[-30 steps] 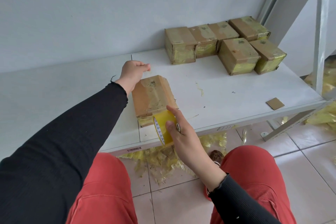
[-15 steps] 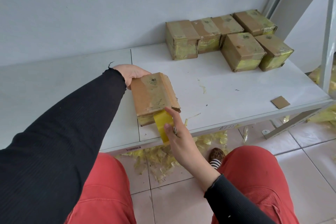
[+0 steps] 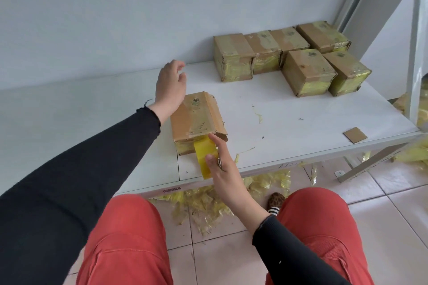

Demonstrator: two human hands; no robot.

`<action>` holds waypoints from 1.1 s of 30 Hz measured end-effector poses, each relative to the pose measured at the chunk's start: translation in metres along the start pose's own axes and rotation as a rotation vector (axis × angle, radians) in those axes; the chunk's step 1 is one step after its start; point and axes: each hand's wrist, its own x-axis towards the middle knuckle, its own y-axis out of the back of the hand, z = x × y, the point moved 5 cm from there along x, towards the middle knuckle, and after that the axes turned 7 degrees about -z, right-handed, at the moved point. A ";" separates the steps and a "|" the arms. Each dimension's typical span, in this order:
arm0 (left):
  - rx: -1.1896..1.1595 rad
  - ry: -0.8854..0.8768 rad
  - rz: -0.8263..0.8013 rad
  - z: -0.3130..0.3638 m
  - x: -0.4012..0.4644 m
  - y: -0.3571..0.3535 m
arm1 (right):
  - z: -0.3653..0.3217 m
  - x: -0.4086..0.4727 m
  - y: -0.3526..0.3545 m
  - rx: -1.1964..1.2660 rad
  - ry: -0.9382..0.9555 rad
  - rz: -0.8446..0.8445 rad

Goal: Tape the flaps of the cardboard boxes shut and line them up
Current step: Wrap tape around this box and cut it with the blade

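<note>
A small cardboard box (image 3: 194, 120) lies on the white shelf (image 3: 278, 127) near its front edge, one flap loose at its right side. My right hand (image 3: 222, 166) grips a roll of yellow tape (image 3: 205, 157) against the box's near face. My left hand (image 3: 170, 83) hovers just behind the box, fingers relaxed, holding nothing. Several taped boxes (image 3: 234, 60) stand grouped at the back right, two of them (image 3: 308, 71) set in front of the others.
A cardboard scrap (image 3: 355, 134) lies near the shelf's right front edge. A metal upright (image 3: 416, 41) rises at the right. Crumpled yellow tape scraps (image 3: 208, 201) litter the tiled floor under the shelf. My knees in red trousers are below.
My left hand has let go of the box's far side and lifted away behind it. My right hand has kept the tape roll pressed at the box's near face.
</note>
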 end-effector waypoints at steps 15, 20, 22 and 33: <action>0.645 -0.080 -0.536 0.001 -0.029 -0.058 | -0.009 0.037 -0.014 -0.117 -0.006 0.024; 0.691 -0.114 -0.437 0.000 -0.032 -0.061 | -0.014 0.030 -0.016 -0.139 -0.110 0.152; 0.674 -0.119 -0.421 0.000 -0.033 -0.062 | -0.016 0.030 -0.019 -0.126 -0.167 0.148; -0.143 -0.019 0.073 -0.011 -0.087 0.014 | -0.017 0.031 -0.023 0.036 -0.301 0.107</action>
